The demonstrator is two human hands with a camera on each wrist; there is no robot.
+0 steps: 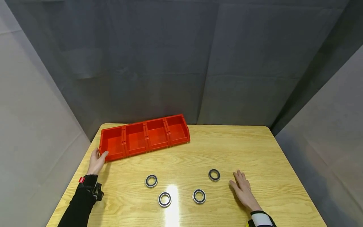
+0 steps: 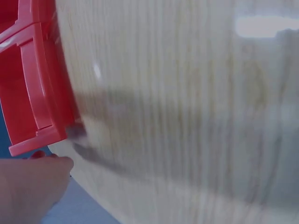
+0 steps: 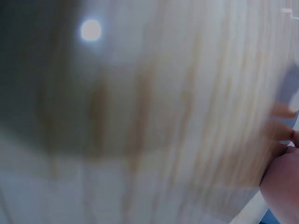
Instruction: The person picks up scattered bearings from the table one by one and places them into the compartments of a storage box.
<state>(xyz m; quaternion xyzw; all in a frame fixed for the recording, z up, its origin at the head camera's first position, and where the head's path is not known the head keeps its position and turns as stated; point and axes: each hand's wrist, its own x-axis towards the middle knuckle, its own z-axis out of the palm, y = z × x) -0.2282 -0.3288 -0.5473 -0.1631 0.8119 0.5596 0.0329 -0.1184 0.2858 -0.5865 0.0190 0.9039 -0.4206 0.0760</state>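
A row of joined red storage bins [image 1: 137, 150] lies slanted at the back left of the table, its right end farther back. My left hand [image 1: 96, 161] grips its near left corner, thumb by the front and fingers along the end wall. In the left wrist view, the thumb [image 2: 51, 175] is right beside the end of the red bins [image 2: 46, 93]. Several ball bearings with dark seals lie flat on the wood, among them one [image 1: 214, 175] left of my right hand [image 1: 243, 190]. That hand is spread low over the table, holding nothing.
The other bearings lie nearer the front, at the left [image 1: 151, 181], front middle [image 1: 164, 199] and right of the glare [image 1: 199, 196]. Grey cloth [image 1: 158, 63] hangs behind the wooden table [image 1: 241, 145], with pale panels on both sides.
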